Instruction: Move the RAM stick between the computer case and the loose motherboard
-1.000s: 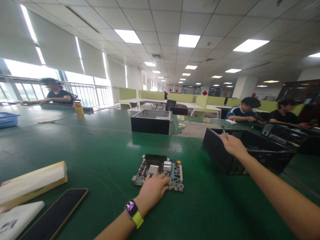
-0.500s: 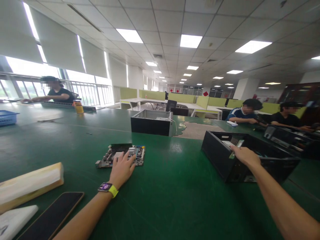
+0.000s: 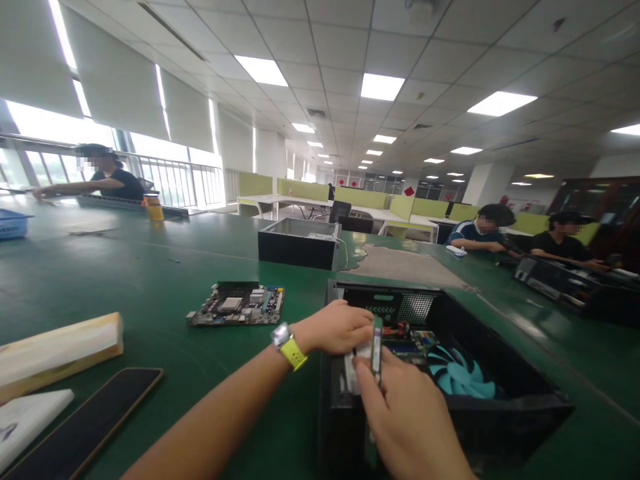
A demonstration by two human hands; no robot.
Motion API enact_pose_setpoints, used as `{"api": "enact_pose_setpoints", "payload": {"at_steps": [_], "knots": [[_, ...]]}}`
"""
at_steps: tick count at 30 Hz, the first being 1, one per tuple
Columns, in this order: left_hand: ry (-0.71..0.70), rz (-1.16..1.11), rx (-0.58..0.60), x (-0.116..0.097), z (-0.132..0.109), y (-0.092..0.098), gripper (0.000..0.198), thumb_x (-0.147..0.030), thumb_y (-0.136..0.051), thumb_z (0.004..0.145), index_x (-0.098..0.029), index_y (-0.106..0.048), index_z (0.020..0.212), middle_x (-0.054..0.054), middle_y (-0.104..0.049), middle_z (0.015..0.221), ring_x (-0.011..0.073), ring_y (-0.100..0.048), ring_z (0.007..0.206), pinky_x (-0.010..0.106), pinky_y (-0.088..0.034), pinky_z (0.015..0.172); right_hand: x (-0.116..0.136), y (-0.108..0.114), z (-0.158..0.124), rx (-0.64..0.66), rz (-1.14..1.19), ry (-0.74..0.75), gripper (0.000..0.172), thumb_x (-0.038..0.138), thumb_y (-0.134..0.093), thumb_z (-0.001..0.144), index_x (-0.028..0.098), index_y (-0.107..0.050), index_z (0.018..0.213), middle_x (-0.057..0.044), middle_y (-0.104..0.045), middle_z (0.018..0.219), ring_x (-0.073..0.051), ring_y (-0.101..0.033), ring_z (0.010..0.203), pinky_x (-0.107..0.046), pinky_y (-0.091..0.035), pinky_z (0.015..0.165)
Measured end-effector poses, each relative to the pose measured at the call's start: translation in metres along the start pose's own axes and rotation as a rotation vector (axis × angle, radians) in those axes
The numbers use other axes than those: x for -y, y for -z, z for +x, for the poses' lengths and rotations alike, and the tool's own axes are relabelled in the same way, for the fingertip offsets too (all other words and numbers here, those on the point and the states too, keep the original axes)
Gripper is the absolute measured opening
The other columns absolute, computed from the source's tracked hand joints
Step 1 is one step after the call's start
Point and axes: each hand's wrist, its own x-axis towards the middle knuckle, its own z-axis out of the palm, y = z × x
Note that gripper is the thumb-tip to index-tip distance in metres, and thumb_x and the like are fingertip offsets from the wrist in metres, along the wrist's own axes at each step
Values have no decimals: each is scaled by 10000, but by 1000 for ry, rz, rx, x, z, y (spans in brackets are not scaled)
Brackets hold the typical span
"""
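Observation:
A black open computer case stands in front of me, a turquoise fan inside it. My right hand is closed at the near left part of the case, a green memory module upright between thumb and fingers. Close against it, my left hand curls its fingers over the case's left side, beside the module; its fingertips are partly hidden. A motherboard lies flat on the green table, left of the case, untouched.
A second case stands farther back. On the left are a phone, a pale yellow block, a white object and a blue basket. Other people sit at the far left and far right. An orange-lidded jar stands behind.
My left hand has left the motherboard and moved right to the case. The case has shifted left and nearer, with my right hand still holding the memory module.

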Motion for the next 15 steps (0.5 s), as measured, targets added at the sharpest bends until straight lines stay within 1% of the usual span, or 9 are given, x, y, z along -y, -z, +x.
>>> {"api": "enact_pose_setpoints", "payload": {"at_steps": [1, 2, 4, 6, 8, 9, 11, 13, 15], "knots": [[-8, 15, 52, -3, -13, 4, 399, -387, -270, 948, -257, -643, 1011, 6, -625, 1109, 172, -567, 1010, 372, -297, 1013, 3, 7, -5, 47, 128, 87, 427, 457, -318, 887, 255, -694, 883, -77, -704, 852, -215, -630, 690, -302, -434, 591], [-17, 19, 73, -5, -26, 8, 378, -386, -287, 943, -266, -642, 995, -2, -623, 1103, 171, -569, 997, 385, -275, 1021, 1, 15, -5, 103, 259, 158, 423, 457, -319, 892, 260, -693, 882, -54, -702, 847, -204, -627, 707, -292, -442, 604], [-17, -5, 82, -7, -50, 15, 348, -387, -310, 936, -285, -635, 1004, -15, -610, 1116, 168, -558, 1007, 383, -242, 1034, -9, 34, 5, 178, 455, 215, 441, 476, -316, 894, 254, -691, 831, -20, -694, 791, -183, -619, 699, -272, -447, 596], [4, -43, 82, -6, -68, 23, 340, -399, -326, 928, -295, -639, 1012, -21, -605, 1126, 164, -548, 1018, 351, -244, 1029, -25, 51, 30, 164, 459, 204, 452, 469, -317, 891, 230, -689, 794, -17, -682, 734, -173, -611, 671, -265, -440, 580], [21, -69, 85, -4, -78, 31, 349, -409, -336, 921, -290, -657, 985, -23, -608, 1120, 161, -548, 1009, 311, -284, 997, -39, 56, 59, 128, 257, 210, 395, 439, -389, 857, 213, -693, 748, -33, -676, 701, -181, -608, 655, -276, -430, 583], [30, -74, 88, -3, -78, 33, 352, -417, -346, 916, -282, -667, 967, -19, -614, 1105, 159, -555, 988, 293, -320, 963, -45, 54, 72, 138, 120, 220, 346, 423, -442, 826, 212, -697, 724, -42, -675, 692, -190, -609, 654, -285, -426, 590], [56, -52, 110, -3, -72, 37, 358, -439, -378, 895, -258, -686, 924, 2, -636, 1042, 158, -579, 908, 270, -390, 866, -55, 39, 93, 213, -129, 228, 242, 399, -552, 737, 222, -710, 690, -58, -678, 693, -212, -617, 656, -301, -426, 592], [95, 24, 145, -5, -57, 37, 356, -451, -418, 867, -237, -701, 893, 27, -661, 948, 167, -598, 821, 274, -430, 782, -67, 15, 105, 316, -309, 224, 176, 361, -621, 656, 225, -724, 697, -77, -685, 713, -232, -631, 663, -307, -435, 584], [138, 155, 204, -10, -33, 32, 334, -454, -471, 822, -232, -713, 883, 49, -681, 876, 192, -610, 764, 299, -452, 713, -79, -11, 109, 403, -417, 268, 174, 303, -644, 607, 222, -733, 732, -89, -695, 750, -245, -646, 693, -308, -450, 594]]}}
